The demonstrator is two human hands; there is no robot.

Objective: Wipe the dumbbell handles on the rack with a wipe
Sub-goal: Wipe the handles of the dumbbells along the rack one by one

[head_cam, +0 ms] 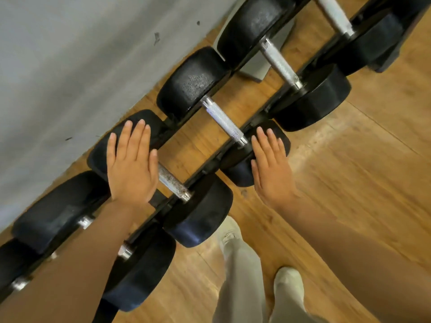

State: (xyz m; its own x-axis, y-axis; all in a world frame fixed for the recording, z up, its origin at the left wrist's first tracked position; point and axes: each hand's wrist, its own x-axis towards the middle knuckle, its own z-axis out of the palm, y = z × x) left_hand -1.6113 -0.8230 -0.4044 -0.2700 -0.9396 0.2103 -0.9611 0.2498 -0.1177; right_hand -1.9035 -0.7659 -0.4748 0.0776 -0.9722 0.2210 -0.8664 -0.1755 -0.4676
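Several black dumbbells lie in a diagonal row on a black rack (251,122), each with a knurled silver handle. My left hand (131,164) is flat with straight fingers over the far head of one dumbbell, hiding part of its handle (173,181). My right hand (271,166) is flat over the near head (238,166) of the neighbouring dumbbell, beside the end of that handle (225,121). Neither hand holds anything. No wipe is in view.
A grey wall (70,66) runs behind the rack on the left. Wooden floor (349,183) spreads under and to the right of it. My legs in light trousers and pale shoes (289,285) stand close to the rack's front. More dumbbells (279,61) continue up right.
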